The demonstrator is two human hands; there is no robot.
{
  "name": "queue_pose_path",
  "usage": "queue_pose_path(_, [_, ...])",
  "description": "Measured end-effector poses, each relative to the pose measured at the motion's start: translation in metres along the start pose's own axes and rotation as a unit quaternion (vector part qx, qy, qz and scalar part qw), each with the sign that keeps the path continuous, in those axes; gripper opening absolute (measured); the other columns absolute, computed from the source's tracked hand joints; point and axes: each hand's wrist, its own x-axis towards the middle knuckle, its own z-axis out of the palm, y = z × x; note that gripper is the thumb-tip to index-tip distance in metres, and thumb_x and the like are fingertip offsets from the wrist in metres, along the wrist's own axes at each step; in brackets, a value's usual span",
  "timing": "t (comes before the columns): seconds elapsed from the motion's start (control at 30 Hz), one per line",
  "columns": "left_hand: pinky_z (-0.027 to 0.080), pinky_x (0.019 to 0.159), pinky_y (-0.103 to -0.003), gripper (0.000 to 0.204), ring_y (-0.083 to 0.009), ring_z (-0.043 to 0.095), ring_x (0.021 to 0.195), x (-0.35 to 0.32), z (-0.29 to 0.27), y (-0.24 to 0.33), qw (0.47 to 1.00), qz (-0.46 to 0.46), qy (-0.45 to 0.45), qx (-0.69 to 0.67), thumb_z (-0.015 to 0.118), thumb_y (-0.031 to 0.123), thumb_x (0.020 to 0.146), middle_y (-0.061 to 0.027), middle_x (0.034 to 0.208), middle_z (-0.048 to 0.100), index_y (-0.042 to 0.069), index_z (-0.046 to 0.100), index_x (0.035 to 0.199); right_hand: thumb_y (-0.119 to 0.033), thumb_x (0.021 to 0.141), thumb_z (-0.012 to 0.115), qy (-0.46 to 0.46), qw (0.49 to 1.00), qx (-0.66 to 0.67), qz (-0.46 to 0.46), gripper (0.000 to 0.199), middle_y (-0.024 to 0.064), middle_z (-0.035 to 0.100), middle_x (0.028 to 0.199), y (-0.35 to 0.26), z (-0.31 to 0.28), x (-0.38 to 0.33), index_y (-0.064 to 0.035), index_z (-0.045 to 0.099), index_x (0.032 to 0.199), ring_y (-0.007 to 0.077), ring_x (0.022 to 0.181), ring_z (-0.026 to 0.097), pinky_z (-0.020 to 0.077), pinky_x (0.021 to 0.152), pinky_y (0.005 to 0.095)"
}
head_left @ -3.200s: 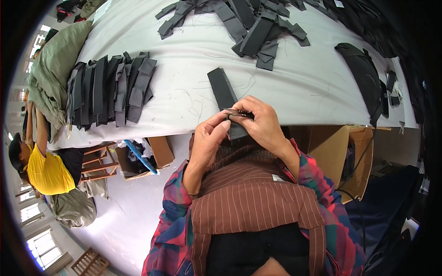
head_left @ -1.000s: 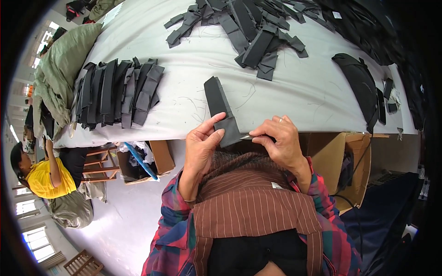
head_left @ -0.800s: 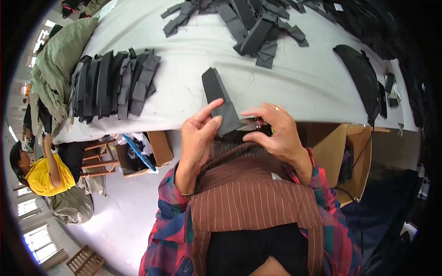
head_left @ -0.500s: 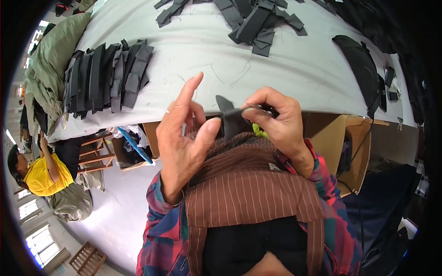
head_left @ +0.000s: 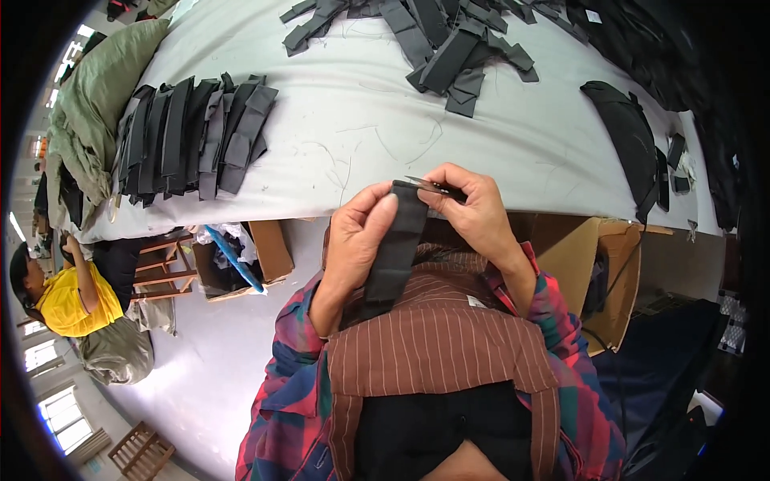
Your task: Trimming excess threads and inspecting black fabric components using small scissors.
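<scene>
A dark grey-black fabric strip [head_left: 397, 252] hangs down in front of my striped apron. Its top edge is pinched between the thumb and fingers of my left hand [head_left: 357, 232], which is closed. My right hand [head_left: 475, 212] is closed around small dark thread snips [head_left: 437, 187], their pointed blades lying across the strip's top corner. The right thumb is close to the strip's upper right edge; whether it also grips the cloth I cannot tell. Both hands are just off the near edge of the white-covered table [head_left: 321, 180].
A row of dark fabric strips [head_left: 172, 136] lies at the left, and a loose heap [head_left: 449, 56] at the far middle. A curved black piece [head_left: 622, 136] rests at the right. Cardboard boxes [head_left: 622, 264] stand under the table. A person in yellow [head_left: 76, 301] is at far left.
My left hand, its fingers spread before, has closed on the strip. The strip now hangs straight, and the snips' blades have come into plain view at its top.
</scene>
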Motion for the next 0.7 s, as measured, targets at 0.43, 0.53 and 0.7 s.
queue_pose_path(0.43, [0.056, 0.066, -0.029, 0.022, -0.0199, 0.068, 0.073, 0.009, -0.01, -0.01, 0.998, 0.017, 0.026, 0.048, 0.05, 0.011, 0.095, -0.0131, 0.091, 0.067, -0.004, 0.057, 0.111, -0.018, 0.079, 0.068, 0.08, 0.932, -0.297, -0.193, 0.013, -0.0004, 0.062, 0.075, 0.002, -0.002, 0.008, -0.0131, 0.067, 0.091, 0.0201, 0.066, 0.054, 0.0364, 0.063, 0.0329])
queue_pose_path(0.53, [0.056, 0.067, -0.029, 0.022, -0.0196, 0.068, 0.074, 0.008, -0.008, -0.006, 0.999, -0.011, 0.014, 0.03, 0.05, 0.011, 0.096, -0.0134, 0.091, 0.067, -0.004, 0.056, 0.11, -0.018, 0.076, 0.07, 0.092, 0.895, -0.355, -0.254, 0.015, -0.0027, 0.06, 0.072, 0.002, -0.001, 0.011, -0.0153, 0.067, 0.091, 0.0197, 0.064, 0.051, 0.0338, 0.061, 0.0336])
queue_pose_path(0.7, [0.057, 0.067, -0.029, 0.021, -0.02, 0.068, 0.075, 0.008, -0.009, -0.006, 1.0, -0.018, 0.013, 0.02, 0.049, 0.01, 0.096, -0.0137, 0.094, 0.067, -0.004, 0.057, 0.109, -0.019, 0.075, 0.07, 0.108, 0.858, -0.41, -0.29, 0.013, -0.0049, 0.055, 0.067, 0.003, 0.001, 0.01, -0.0181, 0.068, 0.088, 0.0177, 0.062, 0.046, 0.0311, 0.062, 0.0315])
